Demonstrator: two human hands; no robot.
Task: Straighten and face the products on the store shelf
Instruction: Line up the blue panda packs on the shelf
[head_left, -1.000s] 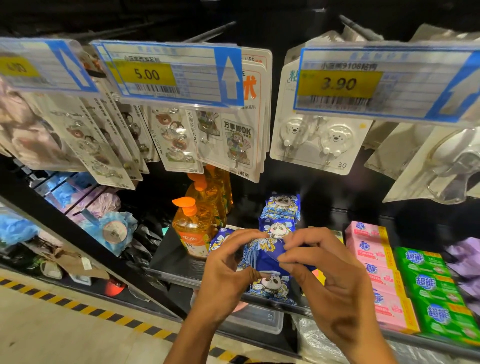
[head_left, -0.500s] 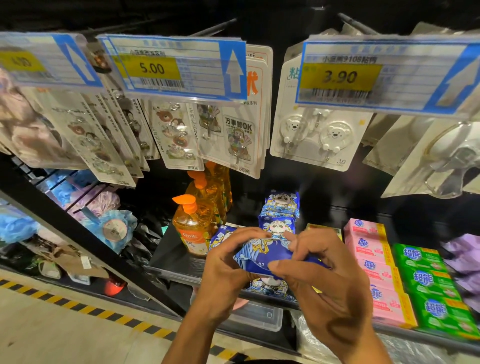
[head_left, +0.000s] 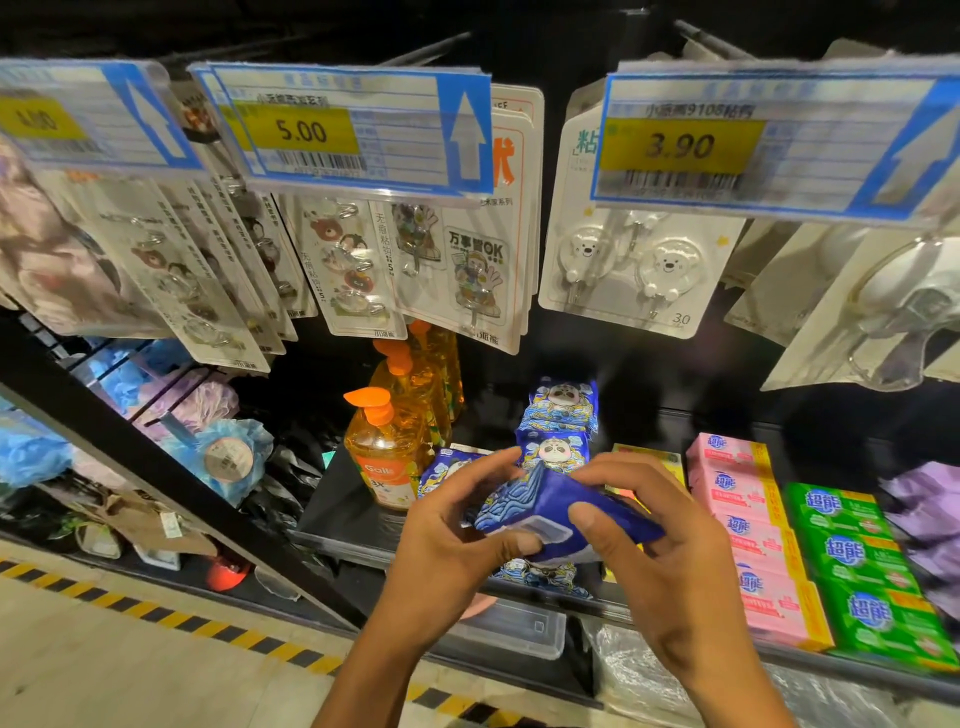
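left hand (head_left: 457, 525) and right hand (head_left: 660, 540) both pinch blue pack (head_left: 550, 499), seemingly tilted, above shelf (head_left: 332, 519).

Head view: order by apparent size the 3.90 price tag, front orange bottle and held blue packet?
1. 3.90 price tag.
2. blue packet and front orange bottle look alike; packet nearer, partly covered.
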